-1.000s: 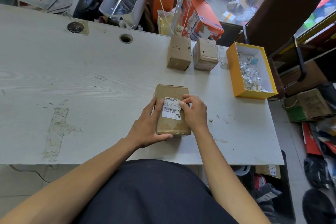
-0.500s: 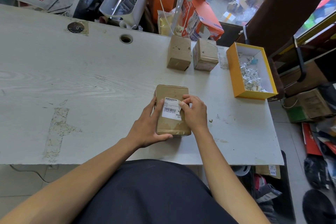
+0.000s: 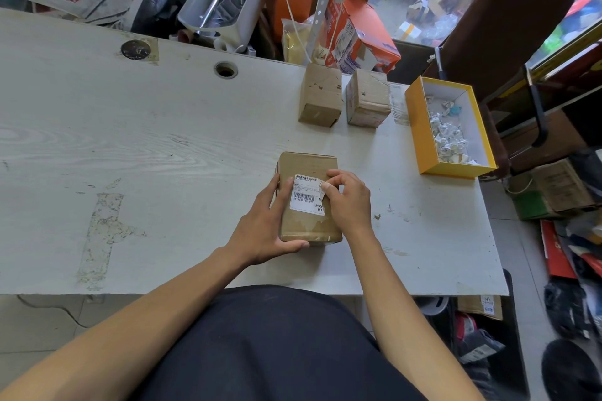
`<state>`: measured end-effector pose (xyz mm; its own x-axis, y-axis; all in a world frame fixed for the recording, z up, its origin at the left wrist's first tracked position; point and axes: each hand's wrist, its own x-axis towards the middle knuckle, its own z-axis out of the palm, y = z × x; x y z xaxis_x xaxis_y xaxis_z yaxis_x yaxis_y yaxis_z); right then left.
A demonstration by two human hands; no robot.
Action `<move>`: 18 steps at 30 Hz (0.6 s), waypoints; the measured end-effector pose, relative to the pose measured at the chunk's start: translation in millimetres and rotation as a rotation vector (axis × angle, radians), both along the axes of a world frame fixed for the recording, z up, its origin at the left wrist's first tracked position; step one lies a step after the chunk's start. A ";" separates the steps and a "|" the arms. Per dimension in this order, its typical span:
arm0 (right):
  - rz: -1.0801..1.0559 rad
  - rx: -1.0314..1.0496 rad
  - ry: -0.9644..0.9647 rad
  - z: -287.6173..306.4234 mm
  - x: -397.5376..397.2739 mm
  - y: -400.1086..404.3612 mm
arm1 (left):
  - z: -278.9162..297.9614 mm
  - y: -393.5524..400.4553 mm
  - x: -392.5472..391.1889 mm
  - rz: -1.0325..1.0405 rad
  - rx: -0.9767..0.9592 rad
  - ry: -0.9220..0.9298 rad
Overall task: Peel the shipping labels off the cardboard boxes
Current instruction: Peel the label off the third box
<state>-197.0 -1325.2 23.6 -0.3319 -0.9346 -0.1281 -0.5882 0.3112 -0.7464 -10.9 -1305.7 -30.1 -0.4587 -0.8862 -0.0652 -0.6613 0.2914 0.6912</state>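
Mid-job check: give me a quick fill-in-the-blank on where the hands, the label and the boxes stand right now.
1. The right hand pinches the white label's ____ edge.
2. The left hand holds the cardboard box from its ____ side.
3. Crumpled label scraps lie in the ____ tray.
4. ____ more cardboard boxes stand farther back.

Missing words: right; left; yellow; two

Brown box [image 3: 309, 198] — white barcoded label [image 3: 305, 194] — yellow tray [image 3: 420, 127].

Cluttered storeroom or packing area. Worn white worktable [image 3: 130, 140] with cardboard boxes [image 3: 321, 94], piled cartons [image 3: 358, 32] and junk behind it.
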 end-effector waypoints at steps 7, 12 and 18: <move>-0.003 0.015 -0.003 1.1 0.1 -0.1 | 0.2 -0.1 -0.1 0.000 0.001 0.010; -0.005 0.014 -0.003 1.1 0.3 0.0 | -0.7 -0.6 -0.1 -0.002 0.002 0.004; -0.008 0.015 -0.011 0.2 0.0 -0.2 | 0.5 -0.1 -0.3 0.004 0.006 0.015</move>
